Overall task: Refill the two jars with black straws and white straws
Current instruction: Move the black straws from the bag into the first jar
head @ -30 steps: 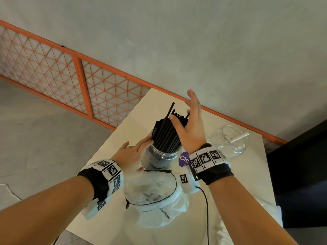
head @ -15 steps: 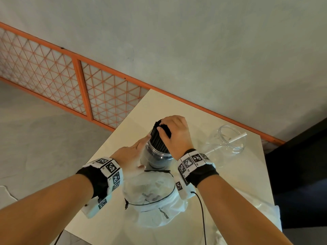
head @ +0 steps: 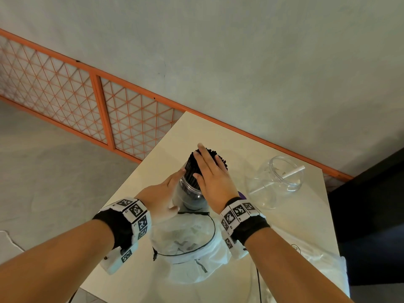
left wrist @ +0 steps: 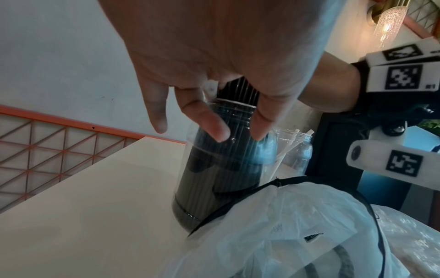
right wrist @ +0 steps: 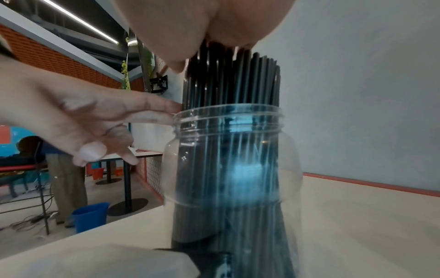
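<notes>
A person's right hand [head: 209, 178] is lying flat, fingers straight and close together, pressing on the tops of the black straws [right wrist: 228, 79] that are standing packed in a clear jar [right wrist: 228, 161] on the cream table [head: 218, 136]. The left hand [head: 161, 197] is resting against the jar's neck with its fingers extended and slightly spread, touching the rim rather than wrapping it. Just beside, to the right, a second clear jar [head: 282, 182] is holding a single white straw [head: 293, 171] leaning across its mouth. A crumpled white plastic bag [head: 188, 254] is lying at the near edge of the table, touching the filled jar's base.
</notes>
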